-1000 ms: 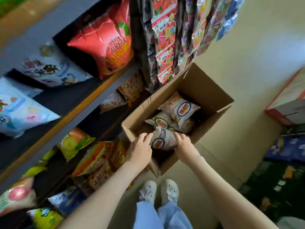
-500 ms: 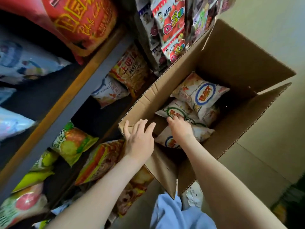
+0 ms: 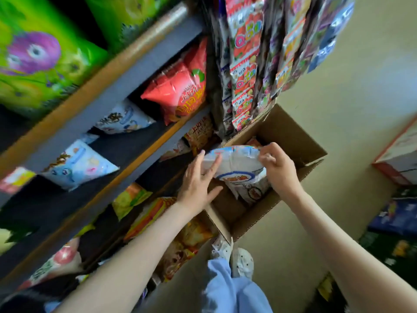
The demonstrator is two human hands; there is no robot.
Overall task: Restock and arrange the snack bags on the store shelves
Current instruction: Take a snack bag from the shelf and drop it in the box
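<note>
A white snack bag [image 3: 239, 164] with a blue and red logo is lifted above the open cardboard box [image 3: 291, 136] on the floor. My right hand [image 3: 278, 168] pinches the bag's top right edge. My left hand [image 3: 198, 181] lies against the bag's left side with straight, spread fingers. More bags of the same kind [image 3: 252, 193] sit lower in the box, partly hidden. The shelves [image 3: 140, 71] at the left hold red [image 3: 180, 86], pale blue [image 3: 79, 166] and green [image 3: 38, 59] snack bags.
Strips of small hanging snack packets [image 3: 243, 64] dangle just behind the box. Lower shelves hold orange and yellow bags [image 3: 146, 213]. Another carton [image 3: 399, 159] stands at the right edge, and dark goods [image 3: 397, 218] lie on the floor below it. My feet [image 3: 241, 260] stand beside the box.
Both hands were down inside the box; now they have come up with one white bag between them. The view has tilted up, showing higher shelves.
</note>
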